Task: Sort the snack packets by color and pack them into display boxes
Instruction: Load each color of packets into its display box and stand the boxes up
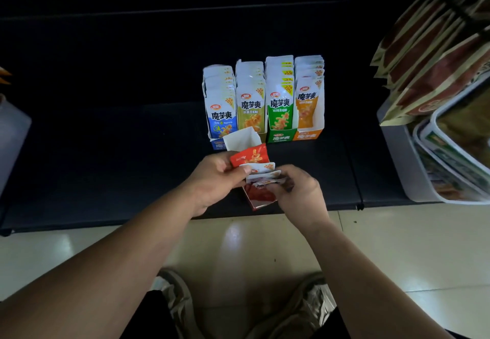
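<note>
Four display boxes stand side by side on a dark shelf: blue [220, 116], yellow-olive [250, 105], green [280, 105] and orange [309, 105], each filled with packets of its own color. In front of them a red display box [261, 197] with a white raised flap [240, 140] sits near the shelf's front edge. My left hand [216, 179] grips red packets [249, 158] over the red box. My right hand [298, 193] pinches more red-and-white packets [263, 178] at the box's opening.
The dark shelf [106, 153] stretches left and behind the boxes. Hanging brown snack bags [434, 55] and a white bin of packets [450, 169] crowd the right side. A translucent container [13, 137] sits at the far left. Pale tiled floor [238, 243] lies below.
</note>
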Demonstrator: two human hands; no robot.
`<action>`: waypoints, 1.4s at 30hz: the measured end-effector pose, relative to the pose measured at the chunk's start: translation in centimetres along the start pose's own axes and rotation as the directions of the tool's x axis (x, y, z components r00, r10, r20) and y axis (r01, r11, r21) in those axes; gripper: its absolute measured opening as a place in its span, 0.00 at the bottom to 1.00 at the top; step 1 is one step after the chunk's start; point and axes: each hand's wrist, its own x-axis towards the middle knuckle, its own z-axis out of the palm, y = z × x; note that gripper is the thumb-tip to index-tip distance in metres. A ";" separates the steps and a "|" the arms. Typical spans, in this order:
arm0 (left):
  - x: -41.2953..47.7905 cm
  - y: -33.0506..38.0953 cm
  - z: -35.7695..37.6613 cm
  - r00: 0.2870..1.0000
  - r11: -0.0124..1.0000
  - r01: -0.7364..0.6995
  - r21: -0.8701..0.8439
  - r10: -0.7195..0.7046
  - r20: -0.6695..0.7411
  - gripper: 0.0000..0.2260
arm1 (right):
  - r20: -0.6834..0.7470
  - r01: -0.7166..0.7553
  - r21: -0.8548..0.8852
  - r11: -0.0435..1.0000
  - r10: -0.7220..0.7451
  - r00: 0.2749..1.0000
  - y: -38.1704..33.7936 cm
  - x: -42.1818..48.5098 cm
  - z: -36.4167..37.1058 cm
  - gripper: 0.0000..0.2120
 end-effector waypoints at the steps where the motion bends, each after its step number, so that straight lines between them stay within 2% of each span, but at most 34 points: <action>1: 0.0 0.0 0.0 1.000 1.000 -0.019 0.004 0.019 -0.018 0.09 | 0.005 -0.010 -0.001 1.000 0.010 1.000 0.0 0.1 0.0 0.12; 4: 0.0 0.7 -0.2 0.994 0.997 -0.057 0.048 0.062 -0.092 0.12 | 0.071 -0.043 0.021 0.999 0.041 0.997 -0.2 0.0 0.1 0.13; 6: 0.0 1.2 -0.3 0.995 0.994 -0.043 0.105 0.052 -0.089 0.15 | 0.098 -0.036 0.038 0.999 0.033 0.995 -0.1 0.0 0.1 0.14; 9: -0.4 2.0 -0.5 0.995 0.985 -0.064 0.158 0.076 -0.070 0.12 | 0.088 -0.012 -0.007 1.000 0.013 0.996 0.1 -0.1 -0.1 0.10; 12: -1.0 3.5 -0.6 0.972 0.970 -0.189 0.153 0.207 -0.108 0.06 | 0.089 -0.001 -0.013 1.000 0.002 0.996 0.1 -0.6 -0.3 0.08; 14: -1.4 4.6 -0.8 0.947 0.926 -0.266 0.268 0.303 -0.106 0.05 | 0.073 0.018 -0.019 1.000 -0.017 0.997 -0.3 -1.0 -0.2 0.07; 15: -1.5 5.0 -0.9 0.932 0.859 -0.290 0.422 0.353 -0.078 0.07 | 0.063 0.023 -0.023 0.999 -0.021 0.998 -0.4 -1.1 -0.2 0.08; 17: -1.4 4.9 -1.3 0.881 0.567 -0.317 0.760 0.474 0.013 0.14 | 0.049 0.009 -0.024 1.000 -0.008 0.999 -0.4 -1.3 -0.1 0.08; 18: -1.4 4.6 -1.3 0.851 0.431 -0.321 0.843 0.523 0.057 0.16 | 0.044 0.000 -0.025 1.000 0.001 0.999 -0.4 -1.5 0.0 0.08; 19: -1.5 4.4 -1.3 0.830 0.339 -0.321 0.884 0.550 0.090 0.18 | 0.037 -0.004 -0.026 1.000 0.005 0.999 -0.4 -1.6 0.1 0.08; 21: -1.7 4.0 -1.3 0.808 0.224 -0.315 0.922 0.573 0.137 0.19 | 0.028 -0.003 -0.030 1.000 0.003 1.000 -0.3 -1.8 0.1 0.08; 23: -1.4 4.0 -1.4 0.838 0.188 -0.287 0.939 0.525 0.151 0.18 | 0.040 -0.011 -0.036 0.999 0.012 0.999 -0.5 -1.8 0.0 0.08; 25: -1.1 4.1 -1.4 0.902 0.252 -0.263 0.931 0.406 0.145 0.20 | 0.037 -0.013 -0.031 0.999 0.014 0.999 -0.7 -1.5 -0.2 0.08; 29: -0.9 4.0 -1.0 0.962 0.660 -0.272 0.700 0.203 0.183 0.31 | 0.021 0.031 0.023 0.999 -0.032 0.999 -1.1 -1.4 -0.2 0.09; 31: -1.0 4.0 -1.0 0.975 0.751 -0.220 0.623 0.146 0.168 0.34 | 0.013 0.043 0.035 0.998 -0.043 0.999 -1.1 -1.5 -0.3 0.10; 33: -1.1 4.5 -0.9 0.985 0.820 -0.170 0.546 0.136 0.104 0.31 | -0.005 0.054 0.048 0.997 -0.054 0.999 -1.1 -1.5 -0.3 0.11; 35: -1.2 5.0 -1.0 0.982 0.856 -0.180 0.485 0.188 0.033 0.23 | -0.016 0.064 0.045 0.997 -0.063 0.998 -1.1 -1.5 -0.2 0.11; 37: -1.3 5.2 -0.9 0.969 0.841 -0.227 0.492 0.244 0.030 0.19 | -0.047 0.097 0.001 0.995 -0.097 0.994 -1.2 -1.6 0.0 0.12; 39: -1.4 5.2 -0.6 0.959 0.791 -0.276 0.546 0.268 0.096 0.19 | -0.060 0.139 -0.080 0.987 -0.144 0.988 -1.4 -1.8 0.1 0.15; 42: -1.2 5.0 0.2 0.943 0.733 -0.330 0.595 0.283 0.174 0.22 | -0.005 0.140 -0.129 0.982 -0.142 0.990 -2.0 -1.6 -0.1 0.22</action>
